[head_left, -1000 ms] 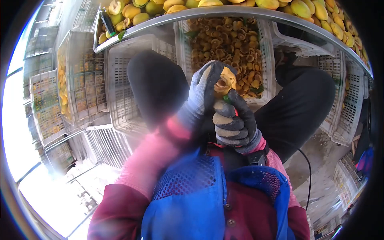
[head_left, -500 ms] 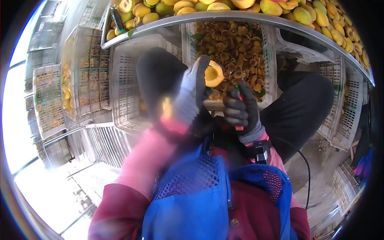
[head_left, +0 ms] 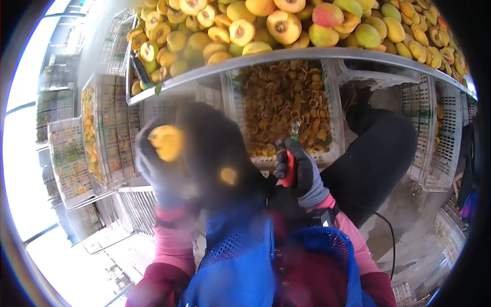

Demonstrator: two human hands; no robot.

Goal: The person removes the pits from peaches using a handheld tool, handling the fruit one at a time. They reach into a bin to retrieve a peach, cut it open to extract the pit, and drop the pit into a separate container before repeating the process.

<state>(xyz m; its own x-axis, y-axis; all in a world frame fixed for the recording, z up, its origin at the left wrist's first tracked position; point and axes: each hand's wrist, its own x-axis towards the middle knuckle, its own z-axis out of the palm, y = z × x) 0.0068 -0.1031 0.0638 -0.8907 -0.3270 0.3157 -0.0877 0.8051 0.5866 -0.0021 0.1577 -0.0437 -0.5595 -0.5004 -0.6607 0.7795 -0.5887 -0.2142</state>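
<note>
My left hand, gloved and blurred, is over at the left beside my raised knee. Its fingers are around a yellow peach half. A small blurred yellow spot shows in front of my dark trousers; I cannot make out what it is. My right hand, in a dark glove, is closed around the red handle of a pitting tool. The tool's metal tip points up over a crate holding many brown-orange peach pits and scraps.
A metal-rimmed table heaped with whole and halved peaches runs across the top. A dark tool with a green end lies at its left corner. Plastic crates with fruit stand at left, and more crates at right.
My left hand has swung left with the peach half, away from the right hand. My right hand has moved slightly down and left, its tool now more visible. The view has tilted up, showing more peaches.
</note>
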